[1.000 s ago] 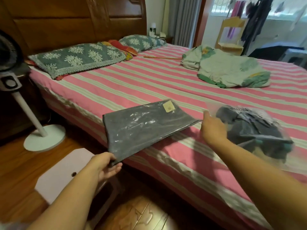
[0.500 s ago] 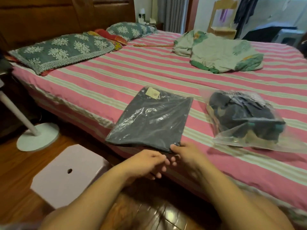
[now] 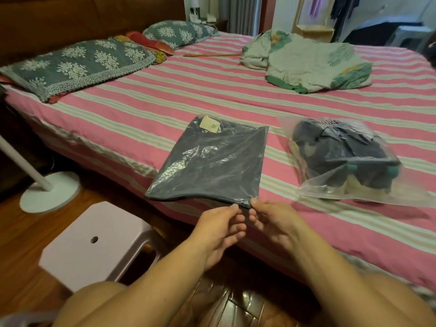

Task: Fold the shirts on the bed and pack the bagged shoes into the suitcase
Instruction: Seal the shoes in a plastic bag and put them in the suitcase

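Note:
A flat grey shirt in a clear plastic bag [image 3: 210,161] lies on the striped bed [image 3: 132,109], its near end at the bed's edge. My left hand [image 3: 221,230] and my right hand [image 3: 273,220] meet at the bag's near right corner, and both pinch the plastic there. To the right lies a clear bag with dark shoes [image 3: 342,159] on the bed, untouched. No suitcase is in view.
A white stool [image 3: 94,241] stands on the wood floor left of my arms, with a fan base [image 3: 50,192] beyond it. Pillows [image 3: 77,64] line the headboard side, and a crumpled floral blanket [image 3: 309,62] lies at the far right of the bed.
The bagged shirt was hanging from my left hand and now lies flat on the bed. Both hands have come together at its near right corner.

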Tool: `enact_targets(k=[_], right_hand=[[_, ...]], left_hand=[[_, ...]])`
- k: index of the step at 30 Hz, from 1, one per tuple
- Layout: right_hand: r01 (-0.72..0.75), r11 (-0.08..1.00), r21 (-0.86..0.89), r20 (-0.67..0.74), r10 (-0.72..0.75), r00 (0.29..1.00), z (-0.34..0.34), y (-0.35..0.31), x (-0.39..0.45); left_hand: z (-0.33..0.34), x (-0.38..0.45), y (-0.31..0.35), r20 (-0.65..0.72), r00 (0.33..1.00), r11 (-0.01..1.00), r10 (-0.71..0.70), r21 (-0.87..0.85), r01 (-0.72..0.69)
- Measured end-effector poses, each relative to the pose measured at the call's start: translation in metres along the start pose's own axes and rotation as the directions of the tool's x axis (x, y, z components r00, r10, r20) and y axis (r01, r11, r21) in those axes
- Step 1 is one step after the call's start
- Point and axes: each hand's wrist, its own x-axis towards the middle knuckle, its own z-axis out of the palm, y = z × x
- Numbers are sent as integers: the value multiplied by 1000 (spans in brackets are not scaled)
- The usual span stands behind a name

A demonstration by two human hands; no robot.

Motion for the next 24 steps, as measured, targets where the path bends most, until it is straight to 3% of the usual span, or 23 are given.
enact_targets(k=[4,11,20,22,23,24], right_hand=[[-25,1000,-11,-13,25,1000,-4,1,3],[-26,999,41,-61,29,998,-11,-9,1],[-10,1000,-26,-106,7,994,-20,-10,7],[110,969,-220,-207,-157,966,-20,-8,9],[185,864,-468,-255,-332,908,-21,-7,10],[234,646,-726,-217,-540,813,-20,-6,9]], left_hand=[[6,7,2,-122,987,984,103,-135,-119],[-2,16,7,-295,927,944,233,-159,-288],[-16,27,18,-358,923,975,143,-111,-194],[-16,26,18,-342,930,977,136,-110,-184],[-15,26,18,-330,934,977,136,-112,-182],[-14,26,17,-319,938,977,136,-115,-180]])
